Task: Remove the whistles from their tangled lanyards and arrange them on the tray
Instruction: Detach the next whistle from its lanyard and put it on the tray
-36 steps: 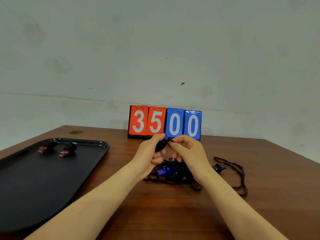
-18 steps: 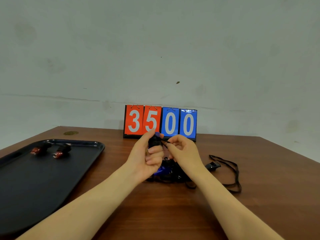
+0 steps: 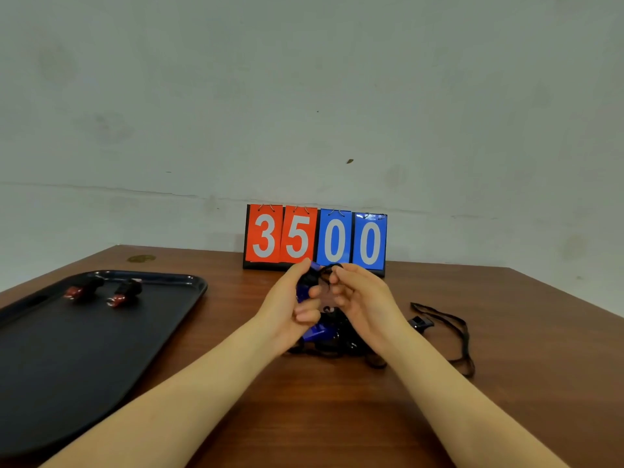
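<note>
Working at the clip end of a lanyard, head view: a blue whistle point(image 3: 305, 288) is held raised above the table point(image 3: 506, 417), pinched in the left hand point(image 3: 290, 310), thumb on top and fingers curled beneath. The right hand point(image 3: 359, 304) is closed in a fingertip pinch on the black lanyard loop point(image 3: 329, 270) just beside the whistle. Compared with the frames half a second and one second back, the blue body is now more exposed between the hands and the cord loop is drawn out to the right; it is judged that the clip is partly freed, though separation cannot be confirmed. Below the hands lies the remaining tangle point(image 3: 332, 339), with a second blue whistle point(image 3: 317, 332) visible in it. A loose black lanyard point(image 3: 456, 332) lies to the right. Two red-and-black whistles point(image 3: 84, 289) point(image 3: 125, 292) already rest on the tray point(image 3: 101, 349), at far left. A scoreboard point(image 3: 315, 239) reading 3500 stands behind. Progress is judged under halfway.
</note>
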